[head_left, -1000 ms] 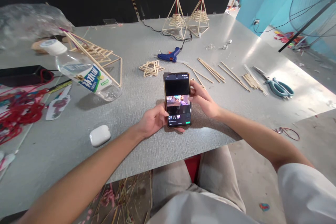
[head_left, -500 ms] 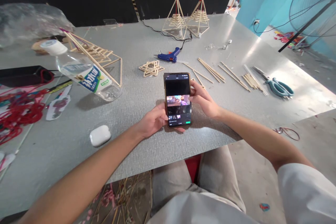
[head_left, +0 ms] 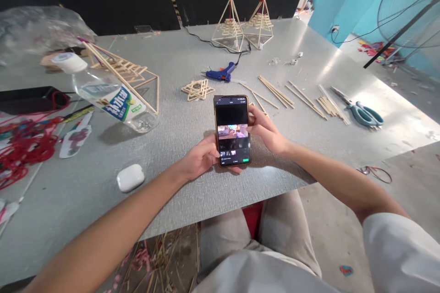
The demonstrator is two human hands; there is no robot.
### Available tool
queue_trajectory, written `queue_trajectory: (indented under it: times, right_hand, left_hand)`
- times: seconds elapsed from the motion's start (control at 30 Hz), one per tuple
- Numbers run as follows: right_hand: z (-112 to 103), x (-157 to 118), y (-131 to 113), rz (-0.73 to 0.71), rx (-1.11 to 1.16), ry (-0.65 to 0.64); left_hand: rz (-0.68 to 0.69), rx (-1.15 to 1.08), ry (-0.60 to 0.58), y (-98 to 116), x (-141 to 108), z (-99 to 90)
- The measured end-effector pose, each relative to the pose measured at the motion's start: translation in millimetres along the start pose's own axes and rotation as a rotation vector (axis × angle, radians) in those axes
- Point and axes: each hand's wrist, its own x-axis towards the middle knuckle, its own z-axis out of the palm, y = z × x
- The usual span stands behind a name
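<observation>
Evidently, left fingers [head_left: 210,148] and right fingers [head_left: 257,131] both grip the phone [head_left: 233,115] between them.

L forearm [head_left: 113,222] bare, running fwd & inward from lower L, wrist approx straight. L hand [head_left: 199,160] half-curled in a grip, thumb bent on top, most fingers hidden. R forearm [head_left: 323,174] also bare, angled fwd & inward from R, elbow bent. R hand [head_left: 268,132] sits a bit farther fwd than L, gripping too, thumb pointing inward, index crooked, rest partly hidden. Palms approx facing.
</observation>
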Motion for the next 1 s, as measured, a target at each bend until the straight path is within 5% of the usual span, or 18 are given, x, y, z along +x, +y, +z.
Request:
queue_trajectory:
  times: [1.0]
  right_hand:
    - [-0.9,0.0,2.8,-0.014,0.030,-0.032]
  left_hand:
    - [-0.017,-0.015,0.002,0.8,1.0,0.7]
